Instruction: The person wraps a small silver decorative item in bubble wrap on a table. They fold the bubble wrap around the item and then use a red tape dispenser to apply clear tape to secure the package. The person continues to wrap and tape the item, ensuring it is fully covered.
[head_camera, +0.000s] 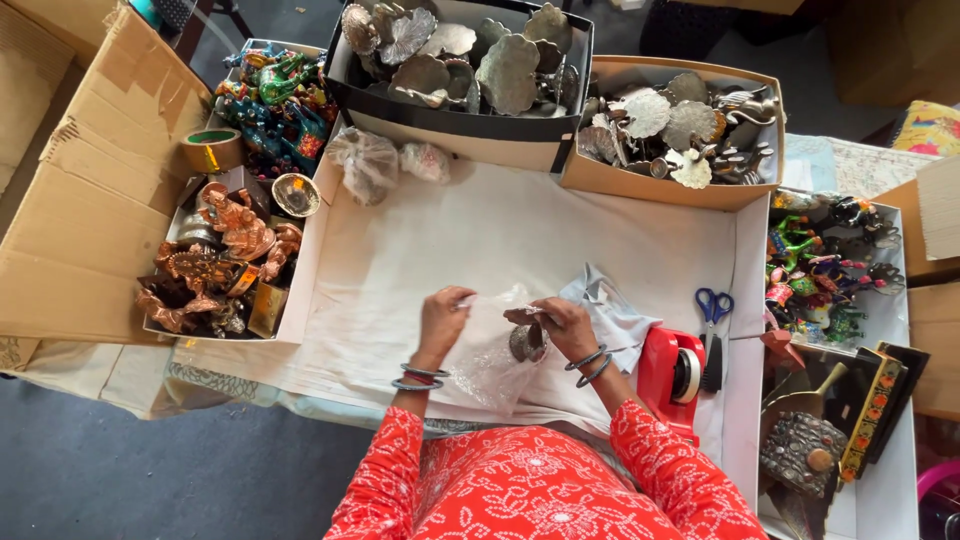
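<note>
Head view: the left hand (443, 318) pinches the upper edge of a clear plastic bag (487, 350), fingers pressed together. The right hand (560, 322) closes its fingers on the bag's other edge, above a small metal piece (527, 342) inside. The bag lies on white paper (480, 235). At 3 o'clock stands a red tape dispenser (668, 372); blue-handled scissors (713, 308) lie at 2 o'clock.

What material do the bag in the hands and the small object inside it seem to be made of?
The bag, held by the left hand and right hand, looks like thin clear plastic: it is see-through, crinkled and glossy. The small object looks like dull grey metal with faint shine, though the bag blurs it.
</note>
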